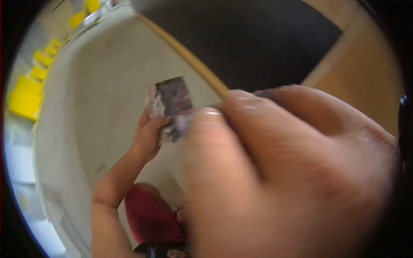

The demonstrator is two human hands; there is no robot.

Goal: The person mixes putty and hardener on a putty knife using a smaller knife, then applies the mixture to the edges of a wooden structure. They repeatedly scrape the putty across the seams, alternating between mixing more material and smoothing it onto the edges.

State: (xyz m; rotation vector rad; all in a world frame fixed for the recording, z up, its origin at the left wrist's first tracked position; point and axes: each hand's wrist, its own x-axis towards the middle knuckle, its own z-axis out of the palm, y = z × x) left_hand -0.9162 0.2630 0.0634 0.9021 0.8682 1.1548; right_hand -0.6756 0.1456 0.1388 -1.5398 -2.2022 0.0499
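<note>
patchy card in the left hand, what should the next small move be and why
Probably move the right hand a little away from the camera: it looms large and blurred, hiding whether its fingertips hold anything or touch the patchy card, which the left hand grips by one edge.

The flat piece (177,101) lies in the left hand (148,135), left of the right hand (284,172) and the panel (266,38).

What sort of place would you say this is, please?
Probably a workshop or craft room, though the blur leaves that uncertain: a large black panel beside a narrow wooden strip, yellow objects in a row, and a patchy dark rectangular piece in the left hand suggest it.
</note>
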